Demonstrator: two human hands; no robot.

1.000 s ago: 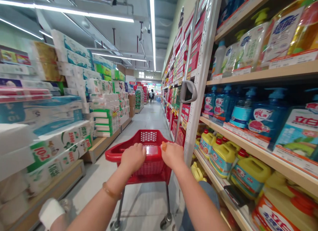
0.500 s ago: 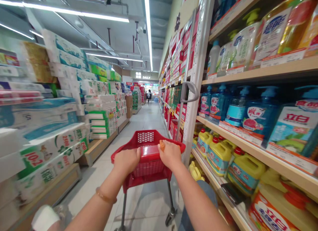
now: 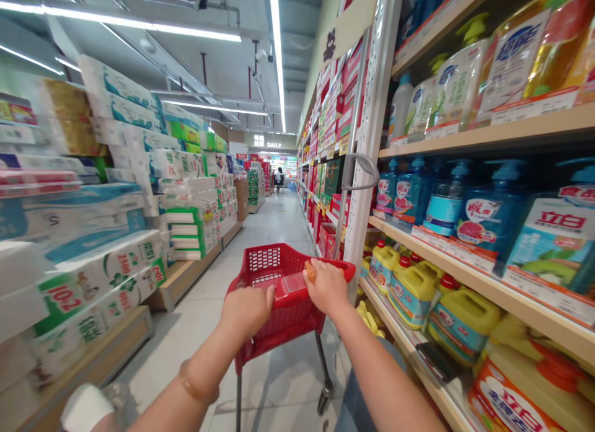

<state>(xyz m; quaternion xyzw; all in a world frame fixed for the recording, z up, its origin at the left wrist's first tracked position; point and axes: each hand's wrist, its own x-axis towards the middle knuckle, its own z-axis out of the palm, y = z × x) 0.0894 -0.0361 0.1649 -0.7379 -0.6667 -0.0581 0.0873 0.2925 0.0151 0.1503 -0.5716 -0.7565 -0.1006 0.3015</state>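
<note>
In front of me is a red shopping cart [image 3: 283, 323] on grey metal legs, with a perforated basket that looks bare at its far end. My left hand [image 3: 247, 309] is wrapped round the left part of its handle, and a bracelet circles that wrist. My right hand [image 3: 328, 286] grips the handle's right part; something orange, perhaps a ring, shows at its fingers. A grey pole with a loop-shaped top [image 3: 361, 171] rises just past the cart's right side, against the shelf post.
On the right, shelves hold blue pump bottles [image 3: 483, 202] and yellow jugs [image 3: 458, 323] close beside the cart. Stacked tissue packs [image 3: 100, 283] line the left on low wooden platforms. A tiled aisle [image 3: 274, 218] runs ahead to a distant seated person [image 3: 279, 176].
The cart has turned, its front swinging leftward relative to the handle, and shifted slightly right. Both hands moved right with the handle, still gripping it.
</note>
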